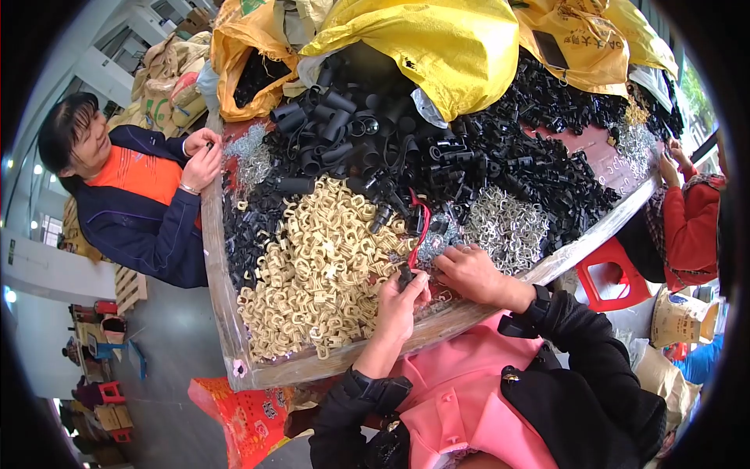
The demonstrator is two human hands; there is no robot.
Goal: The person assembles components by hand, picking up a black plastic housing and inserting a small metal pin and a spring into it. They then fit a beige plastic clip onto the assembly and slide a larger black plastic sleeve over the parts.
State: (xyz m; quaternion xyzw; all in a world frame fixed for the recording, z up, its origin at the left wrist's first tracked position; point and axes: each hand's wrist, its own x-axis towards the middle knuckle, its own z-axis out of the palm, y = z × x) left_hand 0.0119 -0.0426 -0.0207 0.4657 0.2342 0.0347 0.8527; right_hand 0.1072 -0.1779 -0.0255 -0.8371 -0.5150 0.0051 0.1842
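Note:
My left hand (pixel 400 306) is closed round a small black plastic part (pixel 405 276), held upright over the near edge of the table. Beside it my right hand (pixel 478 275) rests by the heap of small silvery screws (pixel 441 238), its fingers bent down together at the heap's near side. What its fingertips hold, if anything, is hidden. A red strap (pixel 424 223) lies just beyond both hands. Cream-coloured plastic clips (pixel 316 270) are heaped left of my left hand. Silvery metal clips (pixel 508 230) lie beyond my right hand.
Black tubes (pixel 332 125) and black plastic parts (pixel 500 164) cover the table's far half, below a yellow sack (pixel 437 47). A raised wooden rim (pixel 312 367) borders the table. Co-workers sit at left (pixel 141 187) and right (pixel 691 223). A red stool (pixel 613 277) stands at right.

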